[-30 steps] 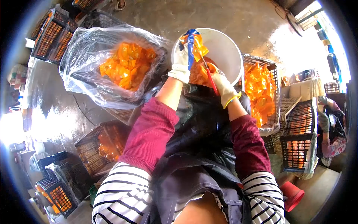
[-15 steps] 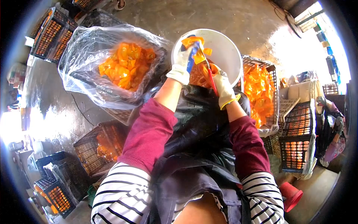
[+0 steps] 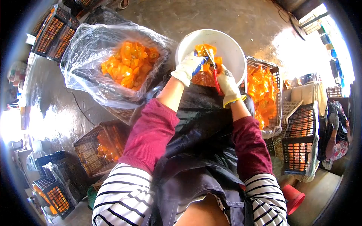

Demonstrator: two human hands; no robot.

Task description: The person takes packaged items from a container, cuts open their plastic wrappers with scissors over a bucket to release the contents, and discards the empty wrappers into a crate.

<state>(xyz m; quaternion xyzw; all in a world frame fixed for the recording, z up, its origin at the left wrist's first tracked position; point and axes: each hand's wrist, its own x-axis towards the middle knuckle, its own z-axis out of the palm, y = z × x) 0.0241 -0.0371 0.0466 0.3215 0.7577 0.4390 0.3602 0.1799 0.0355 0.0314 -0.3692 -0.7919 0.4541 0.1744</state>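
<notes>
My left hand, in a white glove with blue on the fingers, is closed on a glossy orange pepper-like piece. A pair of red-handled scissors is in my gloved right hand. Their metal blades lie across the orange piece, and I cannot tell how far apart they are. Both hands work over a white bucket. Reddish-orange scraps lie at its bottom, partly hidden by my hands and the dark apron.
Left of the bucket, a clear plastic bag lining a crate holds orange pieces. On the right stands a crate of orange pieces. Black crates and a red container are farther out. Another person sits at far right.
My left hand has shifted slightly down and right with the orange piece. The scissor blades now reach up across the piece. My right hand has shifted slightly. The other person at right has moved.
</notes>
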